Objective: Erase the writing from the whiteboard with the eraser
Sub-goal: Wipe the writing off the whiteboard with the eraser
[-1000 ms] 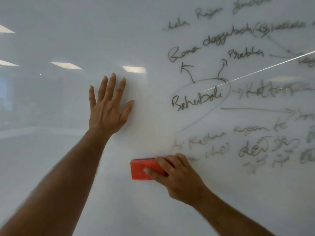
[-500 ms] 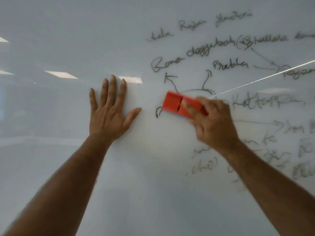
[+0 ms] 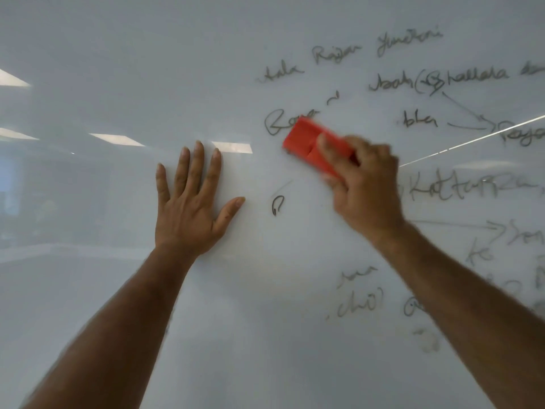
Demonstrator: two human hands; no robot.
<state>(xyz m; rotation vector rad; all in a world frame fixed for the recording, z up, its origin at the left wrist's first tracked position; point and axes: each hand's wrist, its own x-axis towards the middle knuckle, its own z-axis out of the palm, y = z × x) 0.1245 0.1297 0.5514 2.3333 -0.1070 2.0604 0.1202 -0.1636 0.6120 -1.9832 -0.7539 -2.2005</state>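
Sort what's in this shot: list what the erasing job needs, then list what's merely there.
Part of the job:
- red eraser, held in the right hand
- whiteboard
- leftover marker writing
- left hand, flat on the board, holding nothing

Merely there:
- ceiling-light reflections in the glossy surface
- thin bright diagonal line at right

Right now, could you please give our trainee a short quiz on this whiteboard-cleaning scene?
1. True or false: the left hand lies flat and open on the glossy white whiteboard.
2. Which hand grips the red rectangular eraser?
3. The small leftover black mark sits: A) above the eraser, B) below the eraser, between the hands, C) left of the left hand.

Key: 1 true; 2 the right hand; 3 B.
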